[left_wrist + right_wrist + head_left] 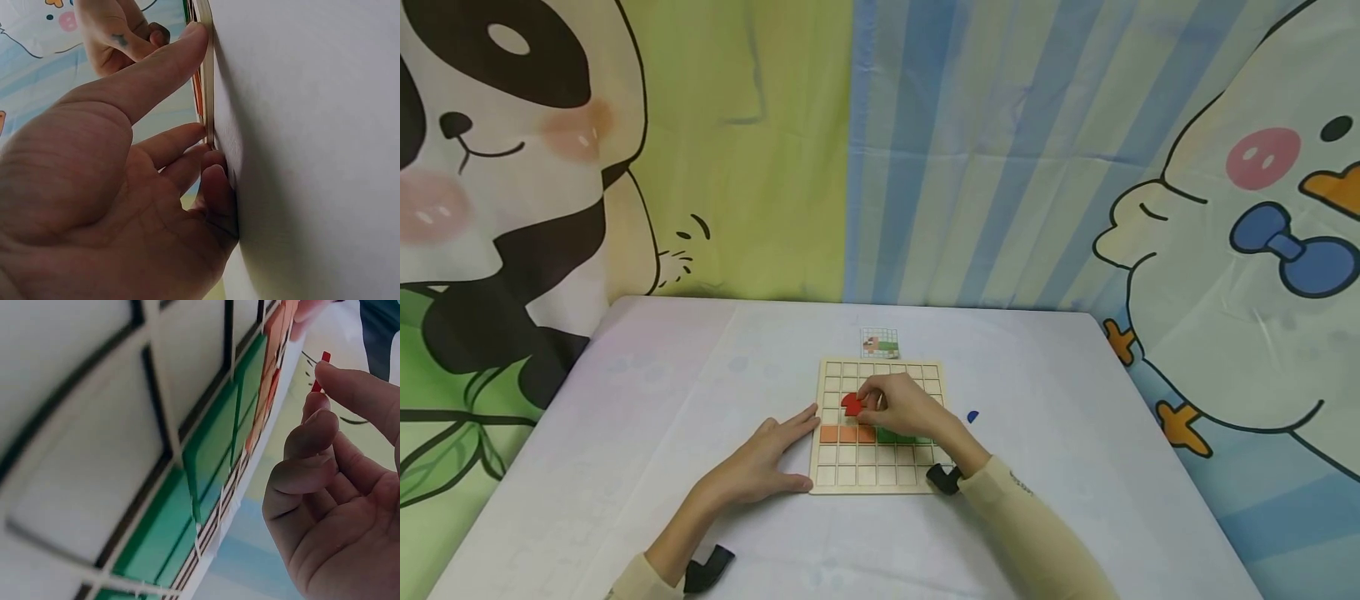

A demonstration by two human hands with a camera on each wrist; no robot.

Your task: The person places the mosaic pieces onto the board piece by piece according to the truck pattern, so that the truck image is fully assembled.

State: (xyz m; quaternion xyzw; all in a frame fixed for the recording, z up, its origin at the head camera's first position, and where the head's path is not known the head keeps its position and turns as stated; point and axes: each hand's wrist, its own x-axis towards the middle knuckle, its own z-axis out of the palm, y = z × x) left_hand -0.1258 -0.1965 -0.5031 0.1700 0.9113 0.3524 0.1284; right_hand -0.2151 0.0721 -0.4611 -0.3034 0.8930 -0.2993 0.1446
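Note:
A wooden grid board [842,478] lies on the table, with orange squares [838,434] and a green strip [891,437] in one row. My left hand [763,462] rests at its left edge, thumb and fingertips touching the side. Over the board's middle, my right hand [901,406] pinches a small flat red piece [321,372] between thumb and index finger. Red also shows at the board in the head view, beside those fingertips [861,400]; its exact outline is partly covered. The right forearm covers part of the green strip and the board's right edge.
Behind the board lies a small pattern card [880,342] with a gridded coloured picture. A blue half-round piece [973,416] sits on the white table [1037,375] to the right. Printed cloth hangs behind the table.

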